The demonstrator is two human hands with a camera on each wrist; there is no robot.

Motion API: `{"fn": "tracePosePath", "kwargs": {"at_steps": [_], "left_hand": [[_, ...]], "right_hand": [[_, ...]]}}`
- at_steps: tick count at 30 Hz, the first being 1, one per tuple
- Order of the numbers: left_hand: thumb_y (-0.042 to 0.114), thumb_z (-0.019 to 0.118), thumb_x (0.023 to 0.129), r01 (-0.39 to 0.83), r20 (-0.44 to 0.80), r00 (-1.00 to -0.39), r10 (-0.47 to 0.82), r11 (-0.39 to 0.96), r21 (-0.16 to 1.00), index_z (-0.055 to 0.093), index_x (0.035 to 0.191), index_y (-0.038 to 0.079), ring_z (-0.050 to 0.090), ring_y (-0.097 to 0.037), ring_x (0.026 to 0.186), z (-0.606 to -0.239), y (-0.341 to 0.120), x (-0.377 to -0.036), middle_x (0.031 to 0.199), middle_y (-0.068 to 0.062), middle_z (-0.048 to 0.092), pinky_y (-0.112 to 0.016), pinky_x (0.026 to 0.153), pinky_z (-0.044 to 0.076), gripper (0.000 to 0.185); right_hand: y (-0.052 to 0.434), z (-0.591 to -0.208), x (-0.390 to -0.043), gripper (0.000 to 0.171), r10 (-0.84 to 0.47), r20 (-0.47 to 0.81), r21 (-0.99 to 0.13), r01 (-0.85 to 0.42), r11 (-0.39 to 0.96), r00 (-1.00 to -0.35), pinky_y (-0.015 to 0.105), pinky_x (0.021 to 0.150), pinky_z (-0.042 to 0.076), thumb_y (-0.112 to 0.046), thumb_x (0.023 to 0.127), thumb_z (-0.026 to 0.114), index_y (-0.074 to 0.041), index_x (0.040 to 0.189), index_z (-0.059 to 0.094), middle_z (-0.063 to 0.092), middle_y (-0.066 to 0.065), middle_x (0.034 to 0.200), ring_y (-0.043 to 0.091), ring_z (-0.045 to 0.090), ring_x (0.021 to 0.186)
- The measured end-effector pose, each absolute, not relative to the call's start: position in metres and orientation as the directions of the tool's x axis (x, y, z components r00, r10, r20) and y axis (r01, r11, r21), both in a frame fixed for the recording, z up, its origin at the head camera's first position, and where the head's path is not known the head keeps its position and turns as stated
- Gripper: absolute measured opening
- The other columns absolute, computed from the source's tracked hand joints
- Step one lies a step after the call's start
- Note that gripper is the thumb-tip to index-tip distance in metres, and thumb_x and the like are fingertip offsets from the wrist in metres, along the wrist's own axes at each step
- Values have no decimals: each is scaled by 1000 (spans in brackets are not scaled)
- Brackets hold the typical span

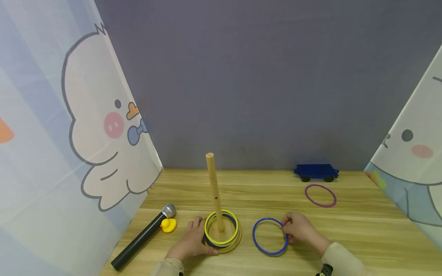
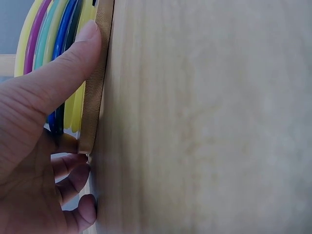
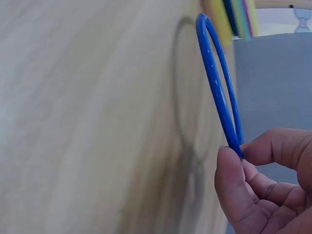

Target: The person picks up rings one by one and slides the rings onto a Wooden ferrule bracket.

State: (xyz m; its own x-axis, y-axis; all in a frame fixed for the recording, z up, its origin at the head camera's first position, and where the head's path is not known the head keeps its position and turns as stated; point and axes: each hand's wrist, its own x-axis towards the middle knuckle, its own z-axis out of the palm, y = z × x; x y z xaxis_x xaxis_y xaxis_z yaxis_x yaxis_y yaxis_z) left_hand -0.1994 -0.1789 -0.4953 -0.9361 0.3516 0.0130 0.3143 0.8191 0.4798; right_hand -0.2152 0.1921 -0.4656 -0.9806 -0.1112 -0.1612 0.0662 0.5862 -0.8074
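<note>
A wooden ring-toss stand (image 1: pixel 215 195) rises from a round base (image 2: pixel 95 80). Several coloured rings (image 2: pixel 58 34) are stacked around its post, a yellow ring (image 1: pixel 222 243) uppermost. My left hand (image 1: pixel 194 239) grips the base from the left, thumb against its edge and the other fingers curled at the far side, as the left wrist view shows. Between thumb and fingertips, my right hand (image 1: pixel 299 229) pinches a blue ring (image 3: pixel 214 73) by its right side. That ring is raised off the table, its shadow falling below it, to the right of the stand.
On the left of the wooden table (image 1: pixel 373 230) lie a black microphone (image 1: pixel 141 239) and a small yellow rubber duck (image 1: pixel 169 225). A purple ring (image 1: pixel 334 200) lies at the back right, in front of a dark blue toy wagon (image 1: pixel 315 171). A grey backdrop (image 1: pixel 269 84) stands behind.
</note>
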Motion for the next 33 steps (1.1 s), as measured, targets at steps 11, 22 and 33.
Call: {"fn": "tracePosePath", "kwargs": {"at_steps": [11,22,33], "left_hand": [[64,85,57,319,13,-935,356,821,473,43,138,-3,40,-32,110,-498,-179,-202,126,-14,41,-52,94,42,112],[63,85,57,317,16,-935,353,819,478,43,138,-2,40,-31,109,-495,-179,-200,125,-12,42,-51,93,43,112],[62,85,58,313,9,-936,351,822,475,42,139,-3,40,-34,112,-493,-179,-199,127,-15,41,-53,95,42,113]], "right_hand": [[197,-432,-215,25,-297,-99,-951,3,308,-950,39,61,57,-1,91,58,14,111,54,59,12,84,22,60,66],[186,-387,-209,30,-304,-61,-973,-12,232,-951,34,63,57,-4,94,58,14,118,52,59,9,87,20,61,68],[177,-349,-205,35,-317,18,-979,-80,185,-948,34,66,58,-6,95,60,15,121,53,61,8,89,18,63,67]]}}
